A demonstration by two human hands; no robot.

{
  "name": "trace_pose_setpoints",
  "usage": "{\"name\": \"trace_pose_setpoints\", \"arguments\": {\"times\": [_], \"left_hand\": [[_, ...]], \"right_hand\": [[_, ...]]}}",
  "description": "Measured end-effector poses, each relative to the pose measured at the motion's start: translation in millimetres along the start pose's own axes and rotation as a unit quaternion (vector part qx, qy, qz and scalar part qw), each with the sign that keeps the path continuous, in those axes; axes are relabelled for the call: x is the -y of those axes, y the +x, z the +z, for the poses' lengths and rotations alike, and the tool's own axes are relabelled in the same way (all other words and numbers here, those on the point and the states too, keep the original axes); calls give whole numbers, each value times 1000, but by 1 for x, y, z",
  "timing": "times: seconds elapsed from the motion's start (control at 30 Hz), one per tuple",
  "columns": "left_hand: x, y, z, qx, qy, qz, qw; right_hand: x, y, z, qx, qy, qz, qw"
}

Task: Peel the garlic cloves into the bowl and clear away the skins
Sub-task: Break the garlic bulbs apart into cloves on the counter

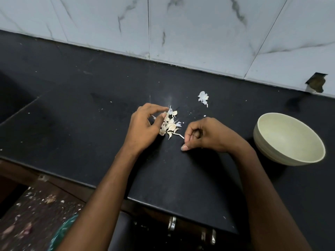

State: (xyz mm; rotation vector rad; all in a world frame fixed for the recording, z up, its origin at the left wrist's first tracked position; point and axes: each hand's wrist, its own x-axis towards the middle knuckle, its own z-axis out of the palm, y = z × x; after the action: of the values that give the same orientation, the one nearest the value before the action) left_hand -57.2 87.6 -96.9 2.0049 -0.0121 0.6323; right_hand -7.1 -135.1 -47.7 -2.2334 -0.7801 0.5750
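The desk (76, 105) was black and ran along a marble wall (199, 33). Near its right edge stood the bowl (288, 140), and its inside looked empty, so by my judgement no peeled clove was in it yet. Around the middle of the desk lay the garlic cloves (169, 124), a small heap mixed with thin skins. Most cloves there seemed to have their skin on, though this was hard to tell.

The left hand (145, 125) rested at the left side of the heap, with fingers bent loosely and the fingertips touching the cloves, gripping nothing that I could see. The right hand (204, 135) was just beside the heap on its right, the fingers curled inward. It seemed to pinch one small piece, a clove or a stem; which one I cannot tell.

A loose skin (203, 97) lay apart, toward the back edge, and small flakes were scattered around. I judged the task to be at an early stage: nearly all the peeling and all the clearing of skins were left.
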Motion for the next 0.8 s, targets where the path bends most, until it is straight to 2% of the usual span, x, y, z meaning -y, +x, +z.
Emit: {"name": "trace_pose_setpoints", "arguments": {"times": [0.17,0.37,0.5,0.7,0.8], "left_hand": [[5,-1,-7,-33,-23,-39,998],[8,-19,-27,-43,-30,-45,998],[-2,-39,-32,30,-34,-10,999],[-3,-40,-19,153,108,44,981],[1,-38,-19,171,84,36,981]], "right_hand": [[-1,14,9,-134,124,-67,981],[-9,10,5,-178,68,-96,977],[-6,16,17,-177,10,-112,978],[-5,22,32,-178,-41,-118,976],[-4,27,39,-186,-82,-116,972]]}}
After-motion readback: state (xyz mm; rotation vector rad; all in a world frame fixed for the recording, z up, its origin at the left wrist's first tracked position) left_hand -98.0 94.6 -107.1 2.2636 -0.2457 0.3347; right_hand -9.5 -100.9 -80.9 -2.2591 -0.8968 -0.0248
